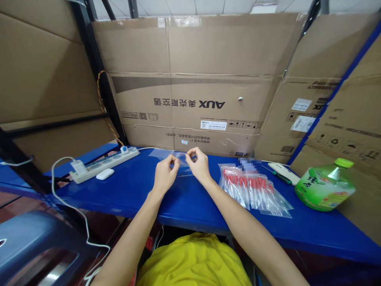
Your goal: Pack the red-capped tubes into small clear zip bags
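Observation:
Above the blue tabletop (131,190), near its back, both hands meet at a clear plastic bag (181,157). My left hand (166,171) is closed, thumb and fingertips pinching the bag's left side. Facing it, my right hand (199,163) pinches the other side with thumb and forefinger. More clear plastic (157,153) lies flat on the table just behind my left hand. To the right of my right forearm, several clear zip bags with red pieces inside (247,182) lie overlapping in a row.
At the left a white power strip (105,163) bears a plugged-in charger, with a white earbud case (105,174) in front. A green-handled screwdriver (281,177) and a green bottle (324,186) are at the right. Cardboard panels (190,51) wall the back and sides.

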A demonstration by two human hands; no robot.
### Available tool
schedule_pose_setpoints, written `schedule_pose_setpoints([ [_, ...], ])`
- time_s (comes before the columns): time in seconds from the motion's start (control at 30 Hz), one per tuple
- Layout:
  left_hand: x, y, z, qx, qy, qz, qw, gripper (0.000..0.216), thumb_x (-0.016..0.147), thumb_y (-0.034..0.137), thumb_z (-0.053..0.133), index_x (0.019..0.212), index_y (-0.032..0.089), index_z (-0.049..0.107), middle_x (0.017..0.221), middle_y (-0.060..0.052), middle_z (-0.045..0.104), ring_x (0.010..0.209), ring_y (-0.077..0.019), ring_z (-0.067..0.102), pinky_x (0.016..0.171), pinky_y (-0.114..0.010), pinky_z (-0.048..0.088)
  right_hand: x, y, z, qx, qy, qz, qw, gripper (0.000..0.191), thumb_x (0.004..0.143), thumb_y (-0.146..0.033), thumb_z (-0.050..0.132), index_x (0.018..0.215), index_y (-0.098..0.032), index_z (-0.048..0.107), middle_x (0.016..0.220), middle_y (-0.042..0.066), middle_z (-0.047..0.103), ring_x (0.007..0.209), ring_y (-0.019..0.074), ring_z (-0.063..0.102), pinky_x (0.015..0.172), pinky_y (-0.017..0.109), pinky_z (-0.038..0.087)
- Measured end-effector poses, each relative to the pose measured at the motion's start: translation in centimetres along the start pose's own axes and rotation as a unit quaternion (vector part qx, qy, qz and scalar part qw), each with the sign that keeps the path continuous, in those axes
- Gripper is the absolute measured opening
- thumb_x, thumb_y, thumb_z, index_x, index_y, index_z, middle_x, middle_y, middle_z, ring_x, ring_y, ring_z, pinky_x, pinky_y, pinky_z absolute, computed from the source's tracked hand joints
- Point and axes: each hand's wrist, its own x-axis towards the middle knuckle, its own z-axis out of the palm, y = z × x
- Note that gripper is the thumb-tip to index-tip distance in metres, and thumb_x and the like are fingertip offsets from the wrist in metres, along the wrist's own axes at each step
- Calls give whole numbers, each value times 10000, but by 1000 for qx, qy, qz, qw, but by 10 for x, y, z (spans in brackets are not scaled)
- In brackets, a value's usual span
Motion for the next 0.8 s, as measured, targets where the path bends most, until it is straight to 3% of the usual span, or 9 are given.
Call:
schedule_pose_setpoints([
  [0.1, -1, 1, 0, 26, -3, 29, 999, 278, 1016, 416, 477, 832, 233, 578, 835, -33, 707, 709, -187, 611, 678, -289, 410, -5, 1, 2, -32, -56, -38, 997, 192, 872, -300, 653, 1044, -249, 585, 932, 19, 692, 772, 174, 657, 719, 275, 529],
  [0.2, -2, 2, -1, 60, -7, 53, 997, 262, 1015, 388, 469, 827, 236, 569, 847, -38, 681, 756, -197, 614, 703, -296, 411, -7, 1, 4, -108, -75, -49, 990, 187, 885, -210, 599, 1065, -258, 584, 847, -8, 666, 744, 185, 634, 753, 292, 500],
  [0.43, -2, 4, -1, 76, -2, 39, 996, 160, 918, 291, 570, 769, 229, 570, 857, -19, 689, 727, -181, 589, 717, -310, 414, -2, 1, -7, -230, 45, -61, 970, 159, 872, -102, 492, 927, -241, 546, 930, 46, 634, 836, 213, 611, 790, 310, 464],
  [0.53, -1, 5, 3, -57, -70, -27, 996, 192, 896, 380, 645, 795, 224, 593, 903, -34, 712, 845, -210, 648, 759, -317, 474, -4, -2, -10, -233, 65, -94, 966, 172, 883, -84, 480, 923, -236, 549, 921, 53, 612, 850, 216, 605, 808, 312, 472],
  [0.6, 0, 4, 4, -225, -143, -105, 958, 326, 893, 541, 682, 922, 219, 643, 1032, -71, 738, 973, -242, 689, 829, -351, 532, -7, -5, -11, -239, 49, -126, 962, 177, 899, -76, 486, 920, -233, 565, 912, 59, 611, 866, 220, 606, 827, 317, 482],
  [0.67, 1, 3, 1, -387, -197, -163, 886, 554, 869, 725, 658, 1076, 212, 675, 1175, -126, 739, 1100, -279, 700, 925, -407, 560, -9, -8, -11, -247, 13, -169, 954, 185, 919, -69, 496, 931, -226, 592, 912, 68, 624, 900, 231, 612, 855, 329, 492],
  [0.73, 2, 2, -4, -503, -213, -182, 817, 724, 835, 826, 629, 1171, 187, 691, 1241, -170, 732, 1177, -311, 692, 998, -437, 556, -11, -11, -10, -250, -31, -222, 942, 190, 939, -65, 508, 962, -217, 620, 928, 78, 644, 930, 240, 617, 866, 342, 503],
  [0.8, 4, 1, -9, -579, -187, -198, 768, 753, 834, 806, 662, 1213, 156, 691, 1253, -189, 735, 1186, -323, 695, 1006, -430, 565, -12, -12, -8, -244, -70, -284, 925, 196, 961, -62, 510, 1002, -205, 638, 960, 85, 666, 954, 242, 624, 869, 349, 516],
])
